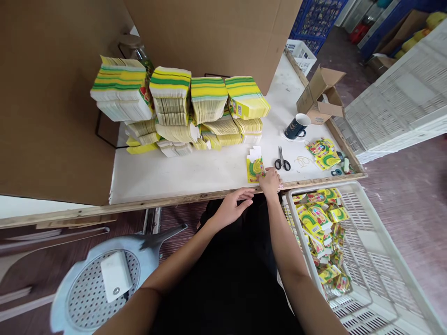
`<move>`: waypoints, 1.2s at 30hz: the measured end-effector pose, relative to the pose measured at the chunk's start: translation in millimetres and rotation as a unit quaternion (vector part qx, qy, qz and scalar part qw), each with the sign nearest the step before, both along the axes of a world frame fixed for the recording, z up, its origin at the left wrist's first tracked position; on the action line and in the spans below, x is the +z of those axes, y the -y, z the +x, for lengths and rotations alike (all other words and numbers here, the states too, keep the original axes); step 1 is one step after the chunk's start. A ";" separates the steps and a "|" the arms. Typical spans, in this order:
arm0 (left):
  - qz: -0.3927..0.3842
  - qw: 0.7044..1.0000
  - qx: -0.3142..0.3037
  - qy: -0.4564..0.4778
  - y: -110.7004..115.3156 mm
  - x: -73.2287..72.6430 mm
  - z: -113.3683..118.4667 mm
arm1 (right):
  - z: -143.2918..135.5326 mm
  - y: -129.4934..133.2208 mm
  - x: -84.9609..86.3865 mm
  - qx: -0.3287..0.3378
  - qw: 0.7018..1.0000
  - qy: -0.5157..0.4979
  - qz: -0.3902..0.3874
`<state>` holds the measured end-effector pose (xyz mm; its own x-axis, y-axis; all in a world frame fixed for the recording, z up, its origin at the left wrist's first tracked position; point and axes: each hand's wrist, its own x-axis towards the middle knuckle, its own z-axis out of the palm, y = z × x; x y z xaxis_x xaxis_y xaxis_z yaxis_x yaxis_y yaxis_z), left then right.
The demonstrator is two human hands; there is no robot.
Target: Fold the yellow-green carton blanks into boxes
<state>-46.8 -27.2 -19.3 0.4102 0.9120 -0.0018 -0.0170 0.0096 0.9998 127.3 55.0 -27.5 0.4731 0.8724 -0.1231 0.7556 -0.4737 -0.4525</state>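
Note:
At the table's front edge lies a small yellow-and-green printed carton (pixel 254 169) with white flaps pointing away from me. My right hand (pixel 270 182) is on its right side, fingers curled over that edge; part of the carton is hidden beneath them. Just left of it, my left hand (pixel 233 207) hovers by the wooden edge with thumb and fingers apart, holding nothing. Black-handled scissors (pixel 282 161) rest a little beyond my right hand. Stacks of flat, folded cartons (pixel 209 100) stand in rows at the back of the table.
A white plastic crate (pixel 377 232) holding several yellow packets (pixel 316 218) stands at my right. Farther right on the table are a dark mug (pixel 296 127), rubber bands (pixel 303 161), printed packets (pixel 324 152) and an open cardboard box (pixel 319 97). A blue stool (pixel 101 274) is at lower left.

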 end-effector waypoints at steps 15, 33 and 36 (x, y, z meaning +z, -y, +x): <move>-0.049 0.993 0.095 0.058 -10.5 7.0 -15.3 | 20.5 27.0 12.6 -0.046 0.936 -0.293 0.189; -0.204 0.936 -0.008 0.288 -6.5 15.5 21.5 | -19.9 123.2 29.5 0.020 0.859 -0.455 0.234; -0.206 0.931 -0.009 0.301 -3.8 13.6 26.3 | -24.4 125.4 31.2 0.038 0.877 -0.413 0.241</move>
